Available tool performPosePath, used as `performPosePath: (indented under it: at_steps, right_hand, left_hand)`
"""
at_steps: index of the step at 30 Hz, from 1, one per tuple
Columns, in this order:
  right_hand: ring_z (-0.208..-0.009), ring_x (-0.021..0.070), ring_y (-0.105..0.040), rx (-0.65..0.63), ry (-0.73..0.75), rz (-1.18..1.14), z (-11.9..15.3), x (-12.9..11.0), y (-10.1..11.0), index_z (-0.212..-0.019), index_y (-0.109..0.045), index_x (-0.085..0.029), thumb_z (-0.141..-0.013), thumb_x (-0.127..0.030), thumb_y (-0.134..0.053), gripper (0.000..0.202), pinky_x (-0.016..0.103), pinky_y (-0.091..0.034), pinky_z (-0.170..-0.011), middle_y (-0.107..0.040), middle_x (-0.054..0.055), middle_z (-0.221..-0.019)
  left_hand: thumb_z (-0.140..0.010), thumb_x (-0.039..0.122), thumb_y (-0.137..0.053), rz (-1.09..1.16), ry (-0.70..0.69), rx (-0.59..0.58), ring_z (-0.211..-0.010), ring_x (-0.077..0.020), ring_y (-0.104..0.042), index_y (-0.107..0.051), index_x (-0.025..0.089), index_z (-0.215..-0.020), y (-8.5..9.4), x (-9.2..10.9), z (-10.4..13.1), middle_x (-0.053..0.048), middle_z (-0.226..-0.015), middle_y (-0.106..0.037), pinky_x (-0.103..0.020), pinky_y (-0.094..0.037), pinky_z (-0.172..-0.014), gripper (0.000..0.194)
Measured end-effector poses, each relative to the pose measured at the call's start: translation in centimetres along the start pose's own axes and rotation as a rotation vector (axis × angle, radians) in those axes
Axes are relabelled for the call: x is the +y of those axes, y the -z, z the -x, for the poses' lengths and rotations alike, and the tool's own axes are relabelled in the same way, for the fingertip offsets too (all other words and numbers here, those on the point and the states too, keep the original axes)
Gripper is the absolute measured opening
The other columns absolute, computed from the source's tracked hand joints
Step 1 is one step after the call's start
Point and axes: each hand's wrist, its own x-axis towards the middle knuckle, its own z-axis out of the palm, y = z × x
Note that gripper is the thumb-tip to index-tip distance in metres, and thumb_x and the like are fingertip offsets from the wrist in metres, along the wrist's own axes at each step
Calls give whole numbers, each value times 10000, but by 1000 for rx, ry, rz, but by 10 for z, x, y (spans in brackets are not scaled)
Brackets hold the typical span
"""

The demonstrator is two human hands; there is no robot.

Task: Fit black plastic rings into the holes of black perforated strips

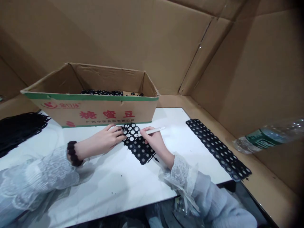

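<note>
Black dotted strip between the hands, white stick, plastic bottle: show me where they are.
Black dotted strip (137, 147): head view, dark lower part.
White stick (153, 130): head view, shaft.
Plastic bottle (264, 139): head view, green label.

Closes in with brown cardboard walls (114, 38) behind and right of a white tabletop (133, 183); seems lit from above.
</note>
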Motion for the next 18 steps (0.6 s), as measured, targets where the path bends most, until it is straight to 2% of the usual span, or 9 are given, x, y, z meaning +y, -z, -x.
performPosePath:
  at_steps: [3,7,12,18]
  right_hand:
    - [-432,90,-485,-59,-32,-63,5,-4,-3,-746,-520,-185,-745,-347,-547,164,224,-356,-464,-522,-47,-565]
    - [-464,97,-520,-98,-20,-68,14,-10,-8,-703,-483,-190,-764,-319,-529,150,223,-385,-522,-507,-60,-515]
    - [-457,87,-504,-112,9,-81,18,-11,-10,-674,-464,-189,-777,-325,-530,183,222,-388,-536,-491,-66,-515]
    - [-473,93,-498,-97,7,-77,17,-11,-12,-669,-459,-191,-769,-325,-533,182,226,-400,-539,-484,-62,-515]
  left_hand:
    - [-853,142,-469,-24,25,27,-988,-236,-525,-610,210,-941,-8,-2,-5,-64,-892,-645,-403,-313,-911,179]
    - [-871,193,-442,61,77,1,-821,-211,-509,-594,178,-807,-8,4,-8,-54,-748,-591,-358,-360,-785,166]
    - [-872,285,-469,188,145,25,-911,-221,-478,-600,186,-902,-10,6,-2,-68,-893,-568,-344,-378,-806,166]
    - [-906,168,-376,62,69,104,-907,-218,-502,-596,163,-822,-21,7,-6,-89,-865,-595,-369,-372,-830,235]
